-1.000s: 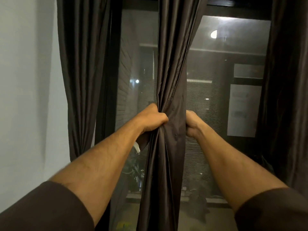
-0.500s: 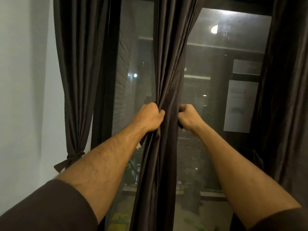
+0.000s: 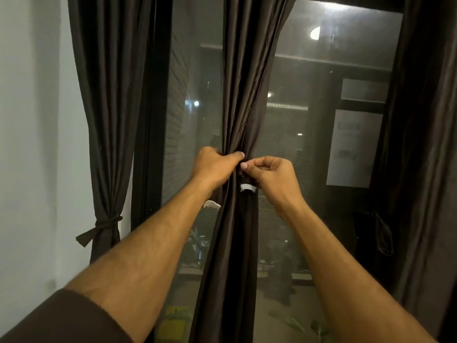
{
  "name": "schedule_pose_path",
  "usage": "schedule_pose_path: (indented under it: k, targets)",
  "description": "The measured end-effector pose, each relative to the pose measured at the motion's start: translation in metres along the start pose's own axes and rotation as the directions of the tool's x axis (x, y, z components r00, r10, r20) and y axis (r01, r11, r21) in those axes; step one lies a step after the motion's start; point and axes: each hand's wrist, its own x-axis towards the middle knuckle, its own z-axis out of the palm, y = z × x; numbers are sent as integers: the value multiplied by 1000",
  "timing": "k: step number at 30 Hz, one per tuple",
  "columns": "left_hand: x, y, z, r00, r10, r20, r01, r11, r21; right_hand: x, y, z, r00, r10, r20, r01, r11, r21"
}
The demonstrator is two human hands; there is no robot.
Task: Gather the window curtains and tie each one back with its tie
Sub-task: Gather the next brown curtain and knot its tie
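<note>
**A:** Head view, delta vs half a second back: right hand (image 3: 270, 175) has come round from behind the middle curtain (image 3: 241, 100) to its front. It now meets the left hand (image 3: 215, 167) at the gathered waist.

**B:** Fingers?

**A:** Left hand's are curled round the bunch, thumb across the front. Right hand's are curled in, fingertips pinching the dark tie (image 3: 247, 180) just below the left thumb. A white tab (image 3: 248, 187) hangs at the tie's end; a second white tab (image 3: 212, 204) shows under the left wrist.

**B:** Meaning?

**A:** My read: gathering's done, wrap brought round, fastening not yet made.

**B:** Room?

**A:** Left curtain (image 3: 108, 120) is already tied, knot (image 3: 106, 225) low by the white wall (image 3: 32, 144). Right curtain (image 3: 425, 144) hangs loose at the frame edge. Night glass (image 3: 321, 120) behind reflects a ceiling light (image 3: 315, 33).
</note>
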Motion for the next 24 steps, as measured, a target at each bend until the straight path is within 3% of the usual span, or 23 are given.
schedule_pose_path:
  k: [5, 9, 11, 13, 16, 20, 24]
  targets:
    - [-16, 2, -11, 967, -23, 255, 110, 937, -332, -6, -5, 6, 998, 2, 65, 9, 986, -167]
    - [-21, 0, -13, 970, -53, 238, 121, 952, -280, -11, -6, 4, 992, -12, 126, 24, 996, -89]
    - [-19, -2, -11, 973, -69, 222, 132, 949, -285, -6, -2, 5, 999, -40, 3, 39, 960, -278]
    - [-18, -5, -10, 975, -89, 205, 154, 931, -330, -1, 3, 5, 989, -113, -97, 47, 855, -517]
    - [-19, -10, -7, 984, -101, 146, 151, 909, -388, 1, 3, 7, 974, -164, -156, 25, 762, -647]
    - [-21, -16, 5, 992, -119, 30, 118, 850, -513, 3, 4, 12, 964, -128, -232, -35, 807, -589]
    - [-19, -26, 10, 991, -117, 68, 135, 836, -532, 2, 11, 5, 985, 34, -166, -83, 951, -299]
